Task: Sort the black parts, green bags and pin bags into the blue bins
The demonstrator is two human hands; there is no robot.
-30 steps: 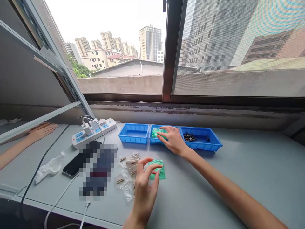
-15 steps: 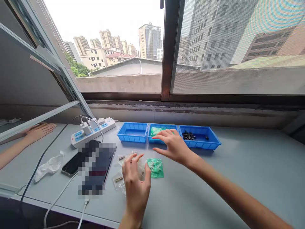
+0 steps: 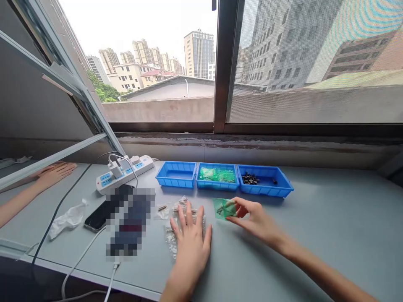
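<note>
My right hand [image 3: 252, 216] pinches a small green packet [image 3: 223, 209] by its right side, just above the table. The fingers of my left hand [image 3: 191, 237] are spread over several clear bags [image 3: 171, 237] with small metal parts inside. Behind my hands stand three blue bins in a row. Nothing shows inside the left bin [image 3: 176, 182]. Green packets [image 3: 217, 175] lie in the middle bin [image 3: 217, 187]. Small black parts [image 3: 250, 179] are in the right bin [image 3: 267, 192].
At the left lie a phone [image 3: 94, 218], a pixelated dark device [image 3: 134, 218], crumpled clear plastic [image 3: 67, 220] and cables. A power strip [image 3: 126, 174] is behind them. Another person's hand [image 3: 58, 174] rests at the far left, beyond a metal frame.
My right hand has come forward from the middle bin and now holds the green packet, lifted from the table. My left hand has shifted right and spread onto the clear bags.
</note>
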